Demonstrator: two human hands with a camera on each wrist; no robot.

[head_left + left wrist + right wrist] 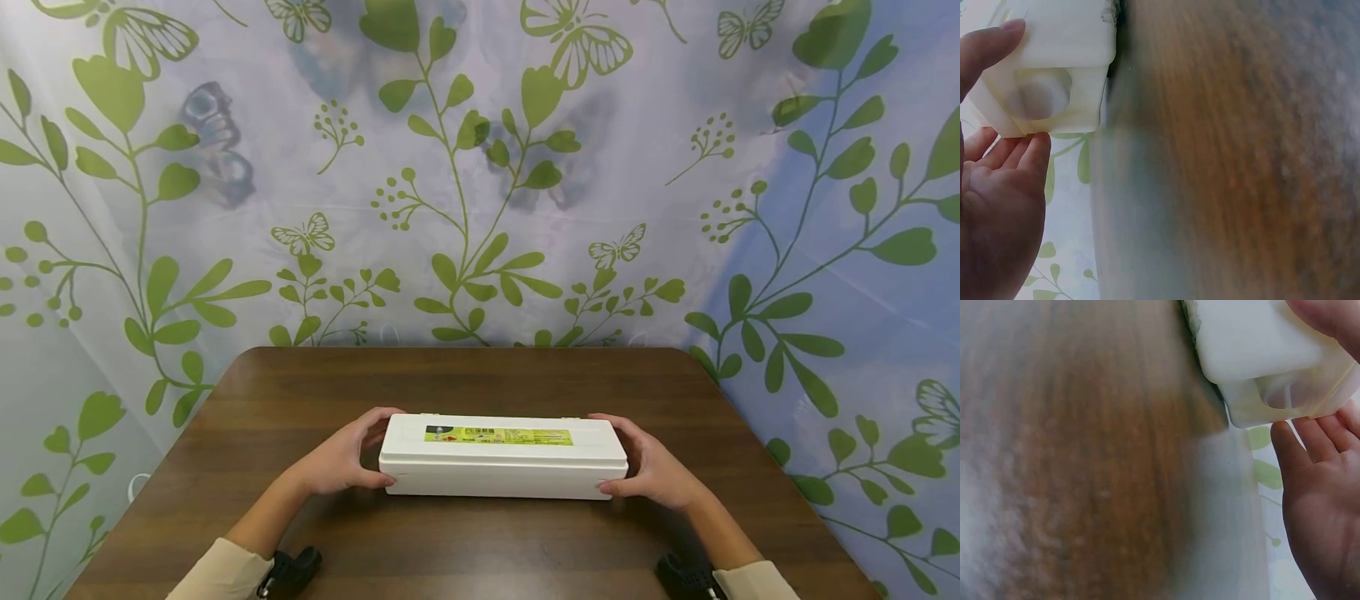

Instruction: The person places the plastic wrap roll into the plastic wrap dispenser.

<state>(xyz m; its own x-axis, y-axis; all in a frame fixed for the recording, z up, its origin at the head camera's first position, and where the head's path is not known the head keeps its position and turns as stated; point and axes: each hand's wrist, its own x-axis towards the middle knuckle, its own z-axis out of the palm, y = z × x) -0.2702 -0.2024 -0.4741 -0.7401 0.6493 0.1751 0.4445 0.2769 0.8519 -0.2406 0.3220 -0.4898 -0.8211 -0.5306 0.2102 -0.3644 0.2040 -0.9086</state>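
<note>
A long white cling film box (502, 479) with a green and yellow label on its lid sits at the middle of the table. My left hand (348, 454) grips its left end, thumb on the front face and fingers at the back. At the other end my right hand (656, 467) holds it the same way. In the left wrist view, a round opening shows in the end of the cling film box (1085, 81), between the left thumb and fingers. The right wrist view shows a similar opening in the right end of the cling film box (1260, 350).
The brown wooden table (465, 379) has rounded far corners. Behind it and at the sides hangs a pale curtain (495, 208) printed with green leaves and butterflies. A black strap device sits at each wrist, below the light sleeves (225, 571).
</note>
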